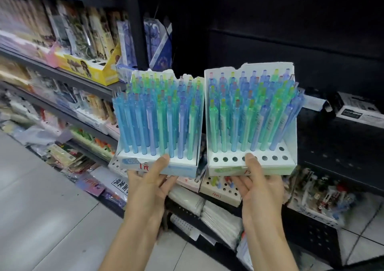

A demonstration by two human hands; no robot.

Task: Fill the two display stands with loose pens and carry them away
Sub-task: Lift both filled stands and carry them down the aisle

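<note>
Two white cardboard display stands are held up side by side in front of the shelves. My left hand grips the left stand at its front edge, thumb on top and fingers underneath. This stand is packed with blue and green pens. My right hand grips the right stand the same way. The right stand also holds many blue and green pens, and its front row of holes shows open.
Shop shelves with boxed stationery run along the left. Below the stands lie other perforated pen boxes and plastic-wrapped packs. A dark shelf unit stands at the right. Grey floor tiles lie at the lower left.
</note>
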